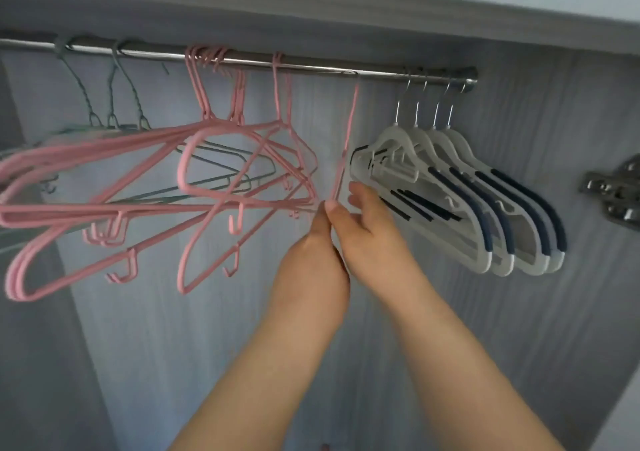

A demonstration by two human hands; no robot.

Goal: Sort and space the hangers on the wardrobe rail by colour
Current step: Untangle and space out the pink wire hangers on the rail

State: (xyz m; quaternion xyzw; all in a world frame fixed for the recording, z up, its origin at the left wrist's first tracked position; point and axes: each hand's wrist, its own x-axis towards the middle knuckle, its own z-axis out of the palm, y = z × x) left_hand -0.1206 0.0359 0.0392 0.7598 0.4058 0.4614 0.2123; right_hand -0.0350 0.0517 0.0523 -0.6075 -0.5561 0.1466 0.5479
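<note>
A metal rail [311, 66] runs across the top of the wardrobe. Grey wire hangers [114, 104] hang at its left end, several pink hangers [221, 131] in the middle, and several white hangers with dark blue grips [485, 187] at the right end. One pink hanger [349, 128] hangs edge-on between the pink group and the white ones. My left hand [311, 263] pinches the lower end of this pink hanger. My right hand [367, 225] is beside it, fingers curled at the same hanger and touching the nearest white hanger.
The wardrobe's grey back panel [207, 346] lies behind everything. A metal door hinge [616, 194] is fixed on the right wall. The top board [311, 10] sits just above the rail. A bare stretch of rail lies between the pink and white groups.
</note>
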